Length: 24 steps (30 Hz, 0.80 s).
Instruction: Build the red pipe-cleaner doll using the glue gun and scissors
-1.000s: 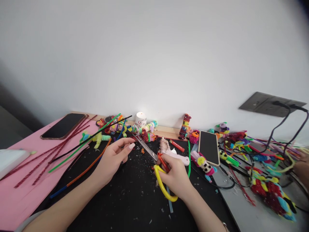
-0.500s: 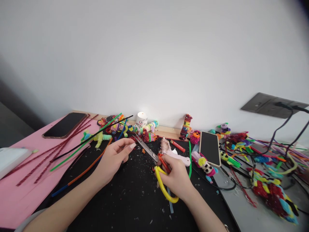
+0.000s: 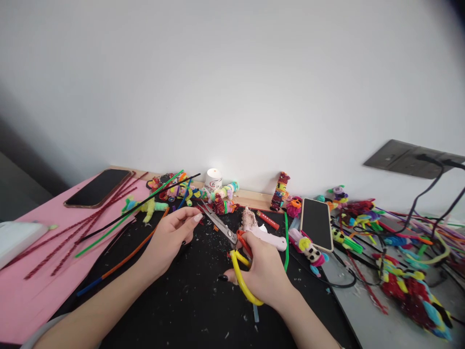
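My right hand point(image 3: 263, 274) grips the yellow and red handles of a pair of scissors point(image 3: 227, 242); the grey blades are spread and point up left toward my left hand. My left hand point(image 3: 170, 237) hovers over the black mat point(image 3: 189, 300), its thumb and fingers pinched together at the blade tips on something too small to make out. Small white and coloured clippings lie scattered on the mat below both hands.
Long pipe cleaners point(image 3: 109, 218) cross a pink sheet point(image 3: 32, 291) beside a dark phone point(image 3: 97, 188). A lit candle point(image 3: 213, 178), pipe-cleaner figures point(image 3: 279, 191), a white glue gun point(image 3: 261, 231), a second phone point(image 3: 316, 223) and a tangle of cables and pipe cleaners point(image 3: 399, 242) crowd the back and right.
The scissor blades have opened wider and my right hand has shifted slightly down. My left hand has stayed almost still at the blade tips.
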{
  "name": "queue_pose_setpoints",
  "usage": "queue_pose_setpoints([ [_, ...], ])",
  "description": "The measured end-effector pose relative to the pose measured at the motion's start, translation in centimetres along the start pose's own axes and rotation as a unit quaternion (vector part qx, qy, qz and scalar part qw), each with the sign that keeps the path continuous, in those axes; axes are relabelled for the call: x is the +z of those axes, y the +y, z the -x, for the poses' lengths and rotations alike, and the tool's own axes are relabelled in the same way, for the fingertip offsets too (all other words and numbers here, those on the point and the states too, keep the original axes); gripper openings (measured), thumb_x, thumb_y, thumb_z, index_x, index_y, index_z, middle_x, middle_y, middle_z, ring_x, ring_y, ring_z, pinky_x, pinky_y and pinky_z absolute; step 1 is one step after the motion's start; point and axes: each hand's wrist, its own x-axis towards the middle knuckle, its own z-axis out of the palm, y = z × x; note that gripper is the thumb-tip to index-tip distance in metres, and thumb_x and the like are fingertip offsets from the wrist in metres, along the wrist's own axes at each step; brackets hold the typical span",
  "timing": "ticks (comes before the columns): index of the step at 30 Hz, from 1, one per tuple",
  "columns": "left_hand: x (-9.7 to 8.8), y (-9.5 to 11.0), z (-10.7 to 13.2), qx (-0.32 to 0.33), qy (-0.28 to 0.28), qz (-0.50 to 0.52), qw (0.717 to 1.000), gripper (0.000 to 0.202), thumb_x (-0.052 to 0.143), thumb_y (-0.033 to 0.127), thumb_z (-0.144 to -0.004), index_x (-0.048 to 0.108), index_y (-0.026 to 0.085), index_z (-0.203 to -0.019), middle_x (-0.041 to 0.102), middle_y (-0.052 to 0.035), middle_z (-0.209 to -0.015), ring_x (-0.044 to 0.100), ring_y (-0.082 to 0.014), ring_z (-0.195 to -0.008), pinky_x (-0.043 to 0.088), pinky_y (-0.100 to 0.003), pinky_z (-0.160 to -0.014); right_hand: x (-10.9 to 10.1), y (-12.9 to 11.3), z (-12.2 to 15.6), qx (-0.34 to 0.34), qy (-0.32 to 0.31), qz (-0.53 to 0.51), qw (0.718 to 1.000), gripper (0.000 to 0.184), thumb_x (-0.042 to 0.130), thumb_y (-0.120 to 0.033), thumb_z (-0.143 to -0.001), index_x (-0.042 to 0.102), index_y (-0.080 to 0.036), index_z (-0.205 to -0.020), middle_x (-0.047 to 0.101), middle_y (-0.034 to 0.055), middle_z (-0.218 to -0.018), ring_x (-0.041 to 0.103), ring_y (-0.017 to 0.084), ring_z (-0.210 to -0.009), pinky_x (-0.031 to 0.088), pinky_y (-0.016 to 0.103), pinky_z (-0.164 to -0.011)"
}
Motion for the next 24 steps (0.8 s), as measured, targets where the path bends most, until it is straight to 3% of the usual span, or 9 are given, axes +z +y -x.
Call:
queue_pose_setpoints([
  [11,-0.32,-0.1,-0.06,0.014,-0.019,0.043,0.999,0.025,0.065,0.041,-0.079,0.058,0.018,-0.086,0.038,0.0082,-0.058,0.03,-0.0059,-0.047,0.026,-0.02,-0.045,0.21,-0.28,0.43,0.004,-0.004,-0.002,1.0,0.056,0.08,-0.052,-0.051,0.053,-0.02,-0.088,0.062,-0.0003,-0.076,0.056,0.018,-0.067,0.038,0.027,-0.058],
  [24,-0.74,-0.47,-0.14,0.008,-0.077,0.004,0.997,0.022,0.062,0.04,-0.082,0.058,0.019,-0.085,0.039,0.0078,-0.06,0.03,-0.0064,-0.049,0.025,-0.02,-0.047,-0.1,-0.18,0.13,0.014,-0.018,-0.018,1.0,0.054,0.082,-0.053,-0.051,0.044,-0.021,-0.07,0.053,-0.0048,-0.063,0.043,0.012,-0.057,0.027,0.023,-0.052],
])
